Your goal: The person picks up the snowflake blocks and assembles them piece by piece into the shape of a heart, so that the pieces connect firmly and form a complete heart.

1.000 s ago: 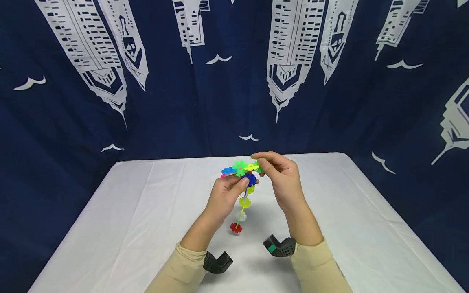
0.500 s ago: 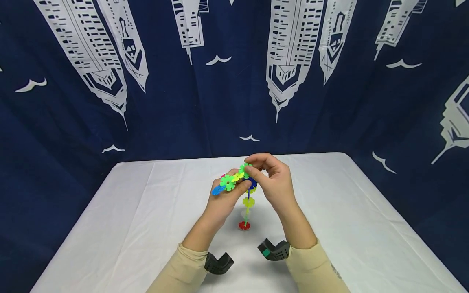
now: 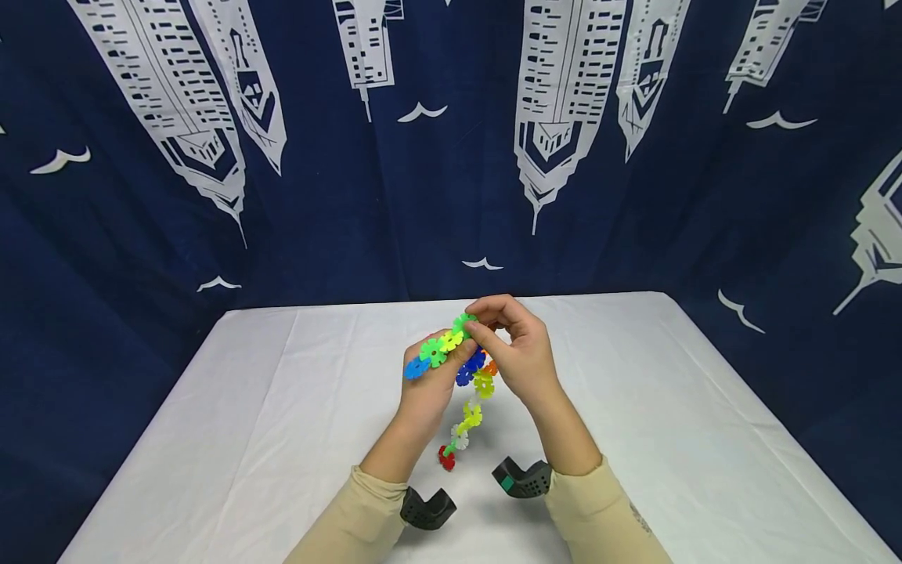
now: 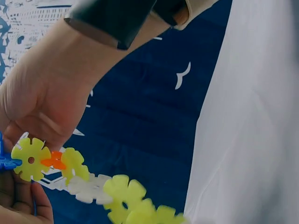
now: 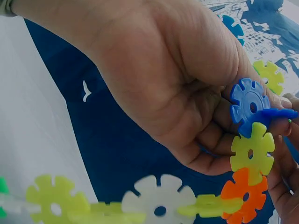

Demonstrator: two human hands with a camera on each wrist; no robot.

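A chain of notched, flower-shaped interlocking plastic discs [image 3: 472, 413] hangs from my hands over the white table. My left hand [image 3: 426, 385] grips its upper part, the thumb lying across it near the dark blue discs [image 5: 250, 106]. Over the back of that hand lies a row with a light blue disc [image 3: 417, 368], a green disc [image 3: 433, 352] and a yellow disc [image 3: 451, 339]. My right hand [image 3: 517, 345] pinches the green disc [image 3: 463, 323] at the row's far end between thumb and fingers. Lower down come an orange disc [image 5: 244, 196], a white disc [image 5: 159, 198] and a red disc [image 3: 447, 457].
The white-covered table [image 3: 232, 439] runs back to a dark blue curtain [image 3: 423, 204] printed with white buildings and birds. A black wrist mount sits on each wrist, the left mount [image 3: 427, 509] and the right mount [image 3: 523, 478] near the beige cuffs.
My right hand has moved left. The upper row has swung down across the back of my left hand, its light blue end now nearest me. The hanging length has swayed and turned.
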